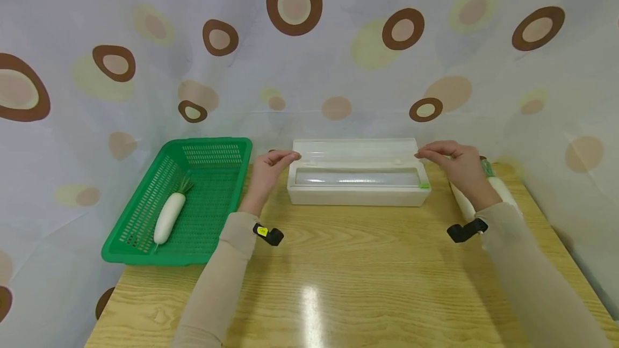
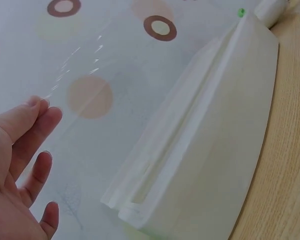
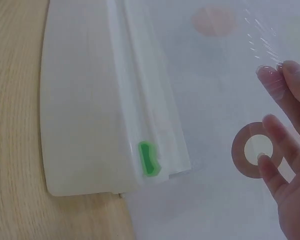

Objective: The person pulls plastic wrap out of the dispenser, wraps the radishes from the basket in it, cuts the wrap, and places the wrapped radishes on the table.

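Observation:
A white cling film dispenser stands at the back of the table with its lid raised. My left hand is at its left end, thumb and forefinger pinching one corner of clear cling film. Off the right end, my right hand pinches the film's other corner. Glints on the sheet show it stretched between the two hands, above the dispenser; its outline is hard to see in the head view. The other fingers of both hands are loosely bent. A green tab sits at the dispenser's right end.
A green plastic basket at the left holds a white radish with trimmed stalks. More white radish lies at the right, partly hidden by my right hand and forearm. Behind the wooden table hangs a patterned curtain.

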Action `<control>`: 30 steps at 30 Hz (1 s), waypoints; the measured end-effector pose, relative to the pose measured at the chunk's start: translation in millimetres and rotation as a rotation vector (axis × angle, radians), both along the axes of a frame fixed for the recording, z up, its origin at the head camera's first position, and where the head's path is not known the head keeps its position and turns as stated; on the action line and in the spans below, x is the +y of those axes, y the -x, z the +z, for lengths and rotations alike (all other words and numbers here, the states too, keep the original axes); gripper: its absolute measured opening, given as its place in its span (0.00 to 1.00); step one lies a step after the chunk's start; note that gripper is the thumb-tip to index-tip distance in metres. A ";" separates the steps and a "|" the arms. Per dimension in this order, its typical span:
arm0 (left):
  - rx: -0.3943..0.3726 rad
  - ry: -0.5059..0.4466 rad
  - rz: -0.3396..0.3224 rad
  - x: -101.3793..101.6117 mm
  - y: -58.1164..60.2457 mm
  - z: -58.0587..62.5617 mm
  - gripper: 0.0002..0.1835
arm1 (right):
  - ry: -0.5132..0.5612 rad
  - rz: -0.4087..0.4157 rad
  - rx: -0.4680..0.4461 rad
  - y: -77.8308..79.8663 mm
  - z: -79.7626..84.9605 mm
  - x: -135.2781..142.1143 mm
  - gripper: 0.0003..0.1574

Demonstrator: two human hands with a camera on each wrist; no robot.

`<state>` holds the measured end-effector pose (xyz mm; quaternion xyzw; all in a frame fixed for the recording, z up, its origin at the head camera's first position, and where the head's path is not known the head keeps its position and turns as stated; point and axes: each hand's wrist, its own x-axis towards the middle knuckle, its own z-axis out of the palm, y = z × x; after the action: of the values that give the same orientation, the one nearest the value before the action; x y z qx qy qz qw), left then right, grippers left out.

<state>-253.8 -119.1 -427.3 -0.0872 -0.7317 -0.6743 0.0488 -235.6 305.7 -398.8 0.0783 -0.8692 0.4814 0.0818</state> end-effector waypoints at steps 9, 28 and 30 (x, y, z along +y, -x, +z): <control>0.000 0.020 0.014 -4.7 -0.3 18.0 0.15 | 0.070 0.048 -0.062 -2.6 15.6 2.7 0.22; 0.084 0.065 0.027 -11.9 -5.5 54.4 0.14 | 0.101 0.018 0.128 -10.3 52.0 -8.4 0.16; 0.097 0.072 0.030 -11.9 -6.1 57.8 0.14 | 0.114 0.018 0.127 -10.4 54.7 -8.9 0.16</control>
<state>-247.7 -131.0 -369.5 -0.1104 -0.7536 -0.6415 0.0911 -225.2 296.8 -344.1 0.1118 -0.8328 0.5246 0.1369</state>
